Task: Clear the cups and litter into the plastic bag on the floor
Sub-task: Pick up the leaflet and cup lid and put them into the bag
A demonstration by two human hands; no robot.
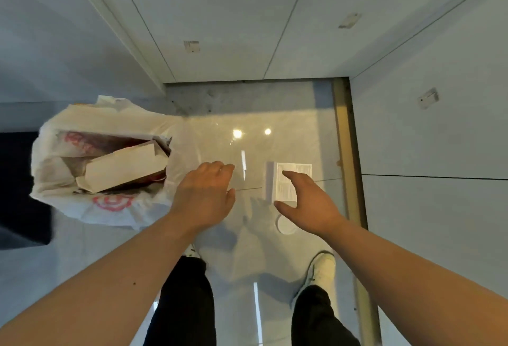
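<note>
A white plastic bag [63,202] with red print stands open on the glossy floor at the left, holding a pale cardboard box [123,169] and other litter. My left hand [204,194] hovers just right of the bag's rim, empty, with its fingers loosely curled. My right hand [308,202] reaches down with fingers spread over a white box with a printed label [286,180] lying flat on the floor. Partly hidden under that hand's wrist, a round white lid or cup [286,226] rests on the floor.
White cabinet panels [247,15] rise ahead and to the right [439,139], with a brass-coloured floor strip [346,153] along the right side. A dark mat [19,194] lies left of the bag. My legs and white shoes [321,268] stand below.
</note>
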